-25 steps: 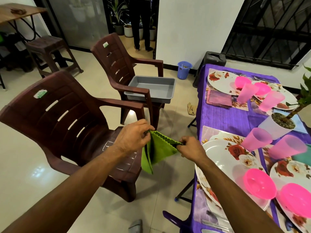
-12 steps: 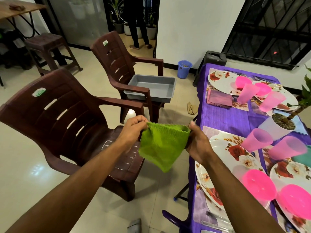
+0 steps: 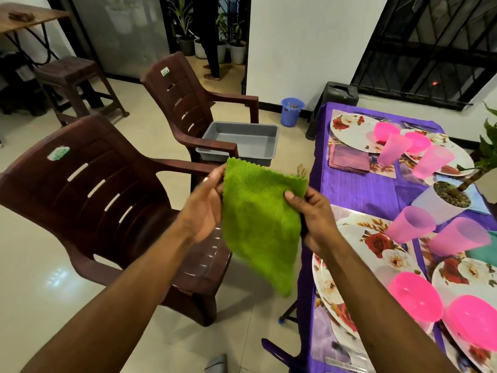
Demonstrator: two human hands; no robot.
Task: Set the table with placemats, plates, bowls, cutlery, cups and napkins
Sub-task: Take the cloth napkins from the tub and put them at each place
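Napkin [image 3: 261, 224]: green cloth, hanging in the air just left of the table [image 3: 357, 189], over the chair's [image 3: 107, 205] seat.
Left hand [image 3: 205, 211]: gripping the napkin's upper left edge.
Right hand [image 3: 314, 214]: pinching the upper right edge, thumb lying on the front.
Lower corner: dangling below both hands.

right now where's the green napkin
In the head view the green napkin hangs mid-frame between left hand and right hand, over the near chair, beside the table.
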